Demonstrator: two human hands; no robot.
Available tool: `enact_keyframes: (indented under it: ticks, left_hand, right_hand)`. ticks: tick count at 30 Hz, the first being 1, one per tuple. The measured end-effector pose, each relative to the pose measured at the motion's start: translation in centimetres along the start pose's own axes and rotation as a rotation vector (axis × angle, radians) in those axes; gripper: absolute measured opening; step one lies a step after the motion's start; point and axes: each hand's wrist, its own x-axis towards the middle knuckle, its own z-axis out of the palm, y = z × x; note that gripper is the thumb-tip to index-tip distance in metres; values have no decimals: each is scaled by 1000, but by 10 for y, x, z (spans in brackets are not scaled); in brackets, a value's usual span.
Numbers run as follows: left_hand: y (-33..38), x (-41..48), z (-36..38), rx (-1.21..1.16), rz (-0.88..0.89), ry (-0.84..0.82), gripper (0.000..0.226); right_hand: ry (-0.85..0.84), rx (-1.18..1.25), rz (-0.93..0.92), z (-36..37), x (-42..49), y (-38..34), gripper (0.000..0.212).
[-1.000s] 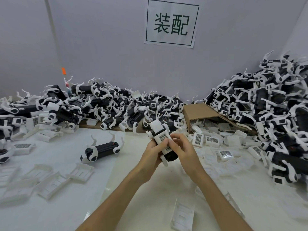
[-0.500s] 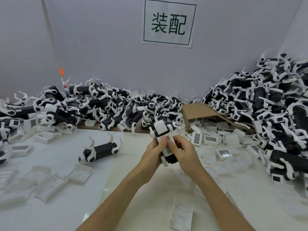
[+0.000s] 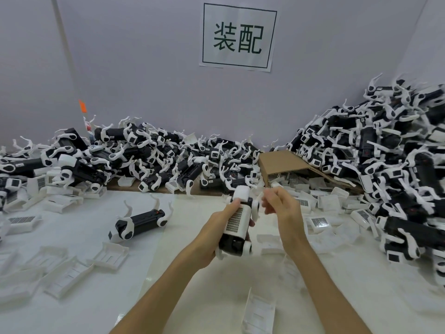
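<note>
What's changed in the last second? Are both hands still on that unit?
The right hand has let go of the toy robot dog and pulled away to its right, with its fingers loosely curled and blurred. The left hand still grips the dog's body. The lone dog on the table, the cardboard box and the piles stayed put.

A white paper sign (image 3: pixel 238 36) with green characters hangs on the grey wall above heaps of black-and-white plastic robot-dog toys (image 3: pixel 144 160). A brown cardboard box (image 3: pixel 281 162) lies tipped between the heaps. One lone black-bodied toy dog (image 3: pixel 139 224) lies on the white worktop (image 3: pixel 231 280) near flat white plastic covers (image 3: pixel 108 255).
</note>
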Motion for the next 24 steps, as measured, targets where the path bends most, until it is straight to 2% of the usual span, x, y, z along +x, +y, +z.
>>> enact_keyframes:
  ticks: [4, 7, 11, 13, 15, 19, 20, 21, 23, 24]
  left_hand:
    - [-6, -1, 4, 139, -126, 1, 76]
    - [-8, 3, 1, 211, -170, 158, 81]
    - [-9, 9, -8, 171, -166, 278, 78]
    - [-11, 11, -10, 159, -125, 343, 77]
    - [-11, 13, -16, 107, -26, 475, 70]
    - [-8, 15, -45, -51, 101, 728, 53]
    - [-8, 15, -52, -81, 102, 758, 51]
    - [-8, 15, -57, -104, 97, 773, 51]
    - [-7, 17, -61, -148, 74, 771, 51]
    - [-7, 18, -60, -167, 60, 767, 51]
  right_hand:
    - [-317, -19, 121, -4, 0, 4, 36]
    - [-391, -74, 128, -5, -1, 3, 25]
    - [-479, -140, 251, -11, -3, -3, 29]
    - [-518, -172, 278, -14, -4, -4, 29]
    - [-546, -162, 304, -18, -2, -6, 26]
    - [-734, -124, 354, -28, 9, -19, 25]
    - [-726, -129, 311, -30, 18, -27, 23]
    - [-643, -80, 256, -33, 32, -38, 22]
    - [-277, 209, 176, -47, 79, -70, 25]
    - [-92, 385, 132, -55, 106, -91, 33]
